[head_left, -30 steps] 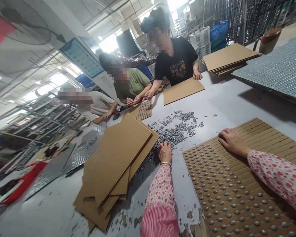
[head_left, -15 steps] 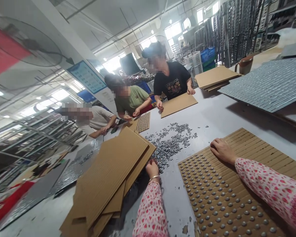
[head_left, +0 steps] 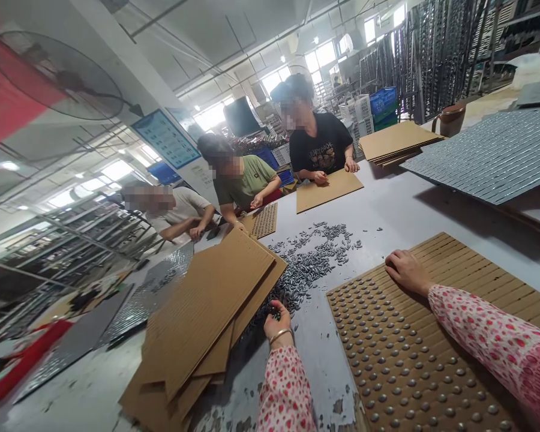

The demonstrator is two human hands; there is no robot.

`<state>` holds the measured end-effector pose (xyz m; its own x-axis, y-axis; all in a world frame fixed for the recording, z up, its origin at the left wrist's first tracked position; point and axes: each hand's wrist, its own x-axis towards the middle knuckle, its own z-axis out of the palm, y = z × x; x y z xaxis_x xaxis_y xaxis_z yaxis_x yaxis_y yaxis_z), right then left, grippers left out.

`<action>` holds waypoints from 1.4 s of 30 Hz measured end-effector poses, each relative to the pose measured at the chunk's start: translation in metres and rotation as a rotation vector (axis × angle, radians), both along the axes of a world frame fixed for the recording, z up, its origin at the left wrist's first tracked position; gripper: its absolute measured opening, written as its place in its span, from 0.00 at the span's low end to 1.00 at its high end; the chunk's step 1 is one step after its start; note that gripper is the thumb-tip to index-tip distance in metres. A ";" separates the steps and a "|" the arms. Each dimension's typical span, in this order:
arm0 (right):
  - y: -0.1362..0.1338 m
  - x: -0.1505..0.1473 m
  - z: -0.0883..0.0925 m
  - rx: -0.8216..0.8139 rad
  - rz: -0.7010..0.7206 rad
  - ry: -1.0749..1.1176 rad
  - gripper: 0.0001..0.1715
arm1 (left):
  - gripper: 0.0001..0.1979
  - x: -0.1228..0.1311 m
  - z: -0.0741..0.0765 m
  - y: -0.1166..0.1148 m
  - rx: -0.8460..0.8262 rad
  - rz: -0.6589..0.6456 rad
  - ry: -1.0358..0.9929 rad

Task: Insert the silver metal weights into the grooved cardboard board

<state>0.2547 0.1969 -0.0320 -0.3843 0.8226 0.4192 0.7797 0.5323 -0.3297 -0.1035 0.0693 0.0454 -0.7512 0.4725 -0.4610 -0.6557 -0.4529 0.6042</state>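
The grey worktop (head_left: pixel 396 210) carries everything. At its far right a ribbed metal sheet (head_left: pixel 490 156) lies raised off the surface. On the left sits a loose cardboard stack (head_left: pixel 207 312), its sheets fanned and overhanging one another, probably so that one can be drawn off with ease. Across the worktop a person in a black shirt (head_left: pixel 319 147) leans both hands on a plain sheet.

Before the camera lies a slotted cardboard board (head_left: pixel 432 360). Its near rows are filled with round metal studs (head_left: pixel 389 379) and its far rows are bare. Between the board and the stack a pile of small metal pieces (head_left: pixel 310 264) is spread within easy reach of either arm.

The right hand (head_left: pixel 405 270) rests on the board's far bare part, fingers together and bent, tips down. This likely keeps the board from sliding. Whether it pinches anything I cannot tell. The left hand (head_left: pixel 276 321), with a bangle (head_left: pixel 279 335) at the wrist, is at the pile's near edge, beside the stack. Its fingers are bunched around a few pieces.
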 end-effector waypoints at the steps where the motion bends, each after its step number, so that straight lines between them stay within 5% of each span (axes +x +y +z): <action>1: 0.000 0.000 0.000 -0.002 0.001 -0.001 0.12 | 0.18 -0.002 -0.003 -0.002 0.002 -0.011 -0.015; 10: 0.001 0.001 0.001 0.004 0.010 0.007 0.12 | 0.17 0.001 -0.033 -0.011 0.102 -0.188 -0.053; 14: 0.000 0.001 0.001 0.015 0.019 0.003 0.12 | 0.09 0.016 -0.043 -0.018 0.185 -0.306 -0.053; 19: 0.000 0.002 0.002 0.007 0.023 0.011 0.12 | 0.13 0.042 -0.056 -0.026 0.276 -0.393 -0.078; 29: 0.003 0.006 -0.002 0.023 0.040 -0.041 0.14 | 0.15 0.068 -0.066 -0.034 0.330 -0.375 -0.161; 42: 0.026 0.024 -0.033 0.084 0.156 0.028 0.19 | 0.11 0.075 -0.063 -0.042 0.343 -0.283 -0.141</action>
<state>0.2790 0.2226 -0.0652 -0.4918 0.7152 0.4967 0.6763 0.6730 -0.2995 -0.0282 0.0278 -0.0178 -0.5121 0.7928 -0.3305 -0.8472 -0.4028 0.3465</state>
